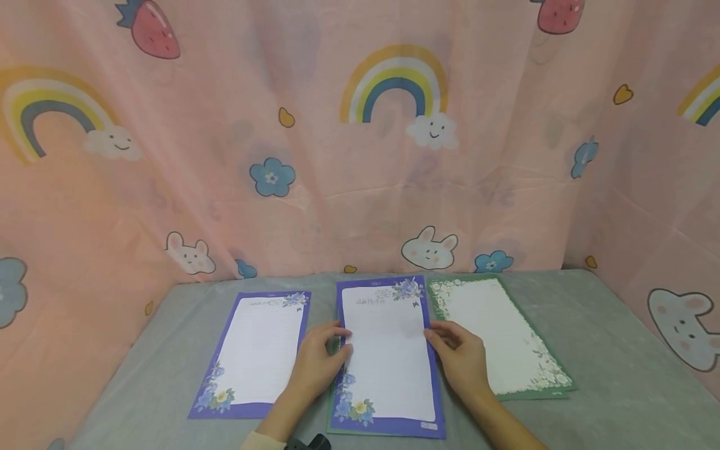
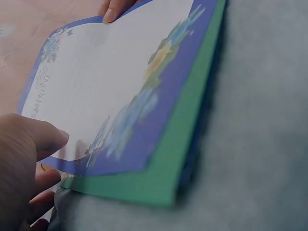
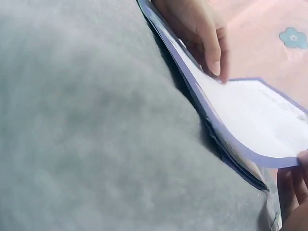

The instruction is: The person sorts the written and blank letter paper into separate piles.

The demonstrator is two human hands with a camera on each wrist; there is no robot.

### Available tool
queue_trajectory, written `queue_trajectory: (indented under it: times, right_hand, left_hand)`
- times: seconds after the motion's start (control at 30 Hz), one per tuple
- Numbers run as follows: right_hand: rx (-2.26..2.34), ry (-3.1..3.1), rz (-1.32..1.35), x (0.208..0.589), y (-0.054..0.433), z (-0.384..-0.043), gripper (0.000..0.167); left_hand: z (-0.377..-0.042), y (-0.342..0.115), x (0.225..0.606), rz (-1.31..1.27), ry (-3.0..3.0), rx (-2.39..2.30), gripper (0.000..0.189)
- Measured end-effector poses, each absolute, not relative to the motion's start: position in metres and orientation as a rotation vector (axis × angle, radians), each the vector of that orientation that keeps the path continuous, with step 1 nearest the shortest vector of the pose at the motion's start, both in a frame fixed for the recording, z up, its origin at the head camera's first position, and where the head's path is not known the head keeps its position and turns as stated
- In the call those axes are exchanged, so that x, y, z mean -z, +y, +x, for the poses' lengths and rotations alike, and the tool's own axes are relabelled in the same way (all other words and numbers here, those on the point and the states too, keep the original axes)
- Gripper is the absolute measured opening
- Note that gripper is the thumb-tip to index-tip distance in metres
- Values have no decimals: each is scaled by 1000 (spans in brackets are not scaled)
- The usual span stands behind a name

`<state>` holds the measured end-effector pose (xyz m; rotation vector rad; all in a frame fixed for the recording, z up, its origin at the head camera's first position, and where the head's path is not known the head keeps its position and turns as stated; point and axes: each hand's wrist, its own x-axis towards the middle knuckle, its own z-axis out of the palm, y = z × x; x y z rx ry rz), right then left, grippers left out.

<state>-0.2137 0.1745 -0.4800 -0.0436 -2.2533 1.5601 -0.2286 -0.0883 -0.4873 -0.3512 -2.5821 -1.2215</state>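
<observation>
A sheet of letter paper [image 1: 388, 362] with a purple floral border lies in the middle, handwriting near its top. Under it a green-edged sheet [image 2: 163, 185] sticks out, with further layers below. My left hand [image 1: 317, 359] holds the left edge, thumb over the white face and fingers at the side. At the opposite edge, my right hand [image 1: 461, 356] pinches the purple border between thumb and fingers. The right wrist view shows the top sheet curving upward toward the right hand [image 3: 294, 190]; that hand's fingertips are partly hidden by the paper.
Another purple-bordered sheet [image 1: 261, 356] with writing lies to the left. Green-bordered floral sheets [image 1: 495, 337] overlap at the right, beside the right hand. A grey cloth [image 1: 152, 387] covers the table, and a pink patterned curtain [image 1: 337, 219] stands behind it.
</observation>
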Motion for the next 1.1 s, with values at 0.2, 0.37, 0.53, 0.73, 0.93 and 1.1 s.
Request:
queue_trajectory:
  times: [0.2, 0.37, 0.53, 0.73, 0.93, 1.1]
  right_hand:
    - [-1626, -2211, -41, 477, 174, -211, 18]
    - [-1667, -2198, -42, 475, 173, -210, 22]
    - [-1657, -2212, -78, 477, 174, -212, 23]
    - [-1644, -2222, -94, 478, 175, -213, 20]
    - [-1634, -2244, -101, 478, 175, -213, 20]
    - [-1649, -2225, -73, 479, 176, -213, 29]
  left_hand:
    - [-227, -87, 484, -266, -2525, 1376, 20]
    - [-228, -86, 482, -176, -2465, 1527, 13]
    - [-229, -86, 482, -155, -2424, 1630, 10]
    - [-228, -86, 481, -157, -2423, 1613, 10]
    - [-227, -86, 480, -178, -2436, 1588, 9]
    - [-227, -87, 479, -163, -2442, 1567, 11]
